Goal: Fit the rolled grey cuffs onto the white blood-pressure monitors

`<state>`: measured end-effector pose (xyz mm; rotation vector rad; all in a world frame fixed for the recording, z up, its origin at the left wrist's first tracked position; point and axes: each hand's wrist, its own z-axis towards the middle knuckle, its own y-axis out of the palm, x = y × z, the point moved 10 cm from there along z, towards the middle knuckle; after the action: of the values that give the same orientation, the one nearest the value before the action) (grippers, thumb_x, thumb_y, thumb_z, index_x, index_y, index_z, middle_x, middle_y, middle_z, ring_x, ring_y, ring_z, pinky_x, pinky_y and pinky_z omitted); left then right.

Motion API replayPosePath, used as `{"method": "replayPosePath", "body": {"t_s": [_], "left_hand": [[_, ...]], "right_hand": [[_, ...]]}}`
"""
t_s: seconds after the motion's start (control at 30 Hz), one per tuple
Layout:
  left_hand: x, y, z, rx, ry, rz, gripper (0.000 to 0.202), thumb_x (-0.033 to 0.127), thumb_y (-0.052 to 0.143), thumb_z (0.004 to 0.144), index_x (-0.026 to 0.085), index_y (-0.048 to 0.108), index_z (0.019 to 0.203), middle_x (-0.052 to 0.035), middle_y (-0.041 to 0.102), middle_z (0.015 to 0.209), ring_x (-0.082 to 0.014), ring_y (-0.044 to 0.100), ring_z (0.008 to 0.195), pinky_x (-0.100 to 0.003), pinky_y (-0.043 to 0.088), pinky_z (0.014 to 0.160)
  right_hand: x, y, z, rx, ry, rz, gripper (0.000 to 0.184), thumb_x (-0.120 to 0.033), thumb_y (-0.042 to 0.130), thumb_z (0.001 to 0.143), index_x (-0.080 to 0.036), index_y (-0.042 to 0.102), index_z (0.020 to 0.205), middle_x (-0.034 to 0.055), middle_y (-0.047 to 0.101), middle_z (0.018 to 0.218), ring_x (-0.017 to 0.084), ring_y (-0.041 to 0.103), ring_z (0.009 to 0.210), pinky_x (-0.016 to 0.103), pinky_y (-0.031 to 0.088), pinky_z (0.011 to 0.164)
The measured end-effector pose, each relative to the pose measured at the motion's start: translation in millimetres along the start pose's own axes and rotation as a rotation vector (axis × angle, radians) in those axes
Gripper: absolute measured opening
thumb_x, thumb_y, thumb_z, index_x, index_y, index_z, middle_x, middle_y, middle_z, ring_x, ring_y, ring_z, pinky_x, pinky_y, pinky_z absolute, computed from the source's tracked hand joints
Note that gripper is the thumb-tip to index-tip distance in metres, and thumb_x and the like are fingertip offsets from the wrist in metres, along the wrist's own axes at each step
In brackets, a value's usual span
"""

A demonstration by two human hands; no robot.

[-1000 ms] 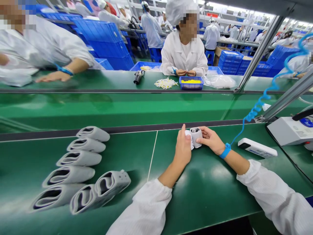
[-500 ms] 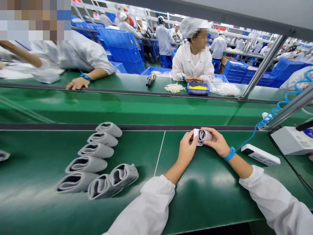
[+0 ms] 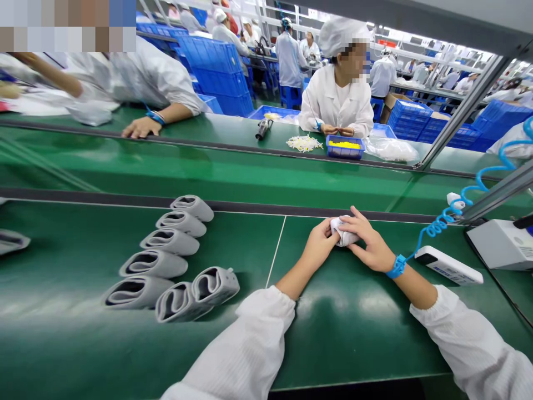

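Beyond the white line on the green bench, a small rolled grey cuff (image 3: 345, 236) with a white part is between my two hands. My left hand (image 3: 320, 244) is closed around its left side, thumb on the near face. Across its top and right side lie the fingers of my right hand (image 3: 368, 241), the thumb below and one finger raised. The fingers hide much of the cuff. On my left stand several rolled grey cuffs (image 3: 170, 241) in a slanting row, with two more rolled cuffs (image 3: 216, 286) close beside them.
A blue coiled cord (image 3: 437, 225) runs from my right wristband to the metal post. Nearby are a white handheld device (image 3: 448, 265) and a grey box (image 3: 502, 244). Past the green channel, co-workers sit by a blue tray (image 3: 345, 147) of yellow pieces.
The cuff has turned in my hands, so its rolled end no longer faces me. My right fingers have shifted over its top. The whole view has moved slightly.
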<state>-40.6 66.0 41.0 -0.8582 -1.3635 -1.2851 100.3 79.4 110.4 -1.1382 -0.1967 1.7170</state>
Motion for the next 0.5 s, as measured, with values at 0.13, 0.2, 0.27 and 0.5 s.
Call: {"method": "replayPosePath", "body": {"t_s": [0.13,0.2,0.27,0.5], "left_hand": [[-4,1.4,2,-0.060,-0.076,-0.037,0.048,0.032,0.085,0.082,0.015,0.078,0.127,-0.0117,0.086,0.118,-0.0289,0.081,0.110,-0.036,0.062,0.097],[-7,2.3,2,-0.065,-0.117,-0.075,0.052,0.035,0.087,0.082,0.015,0.079,0.129,-0.0122,0.087,0.117,-0.0286,0.082,0.106,-0.035,0.063,0.092],[-8,5.1,0,-0.079,-0.157,-0.123,0.056,0.040,0.090,0.081,0.015,0.079,0.130,-0.0131,0.087,0.117,-0.0293,0.082,0.103,-0.036,0.064,0.088],[-3,10.6,-3,-0.123,-0.179,-0.130,0.056,0.037,0.097,0.073,0.017,0.086,0.124,-0.0133,0.086,0.124,-0.0320,0.080,0.112,-0.038,0.064,0.096]], "right_hand": [[7,-2,2,-0.020,0.116,0.147,0.056,-0.028,0.076,0.105,-0.029,0.067,0.160,0.0108,0.049,0.180,0.037,0.023,0.178,0.067,0.022,0.143],[20,-10,1,0.053,0.249,0.328,0.055,-0.040,0.077,0.106,-0.031,0.069,0.159,0.0092,0.045,0.183,0.037,0.033,0.175,0.061,0.030,0.142],[39,-16,-3,0.153,0.423,0.525,0.051,-0.050,0.073,0.108,-0.031,0.073,0.155,0.0097,0.051,0.179,0.035,0.052,0.164,0.054,0.043,0.135],[75,-2,-18,0.128,0.738,0.801,0.047,-0.054,0.082,0.100,-0.021,0.085,0.132,0.0129,0.082,0.131,0.025,0.078,0.114,0.038,0.066,0.097]]}}
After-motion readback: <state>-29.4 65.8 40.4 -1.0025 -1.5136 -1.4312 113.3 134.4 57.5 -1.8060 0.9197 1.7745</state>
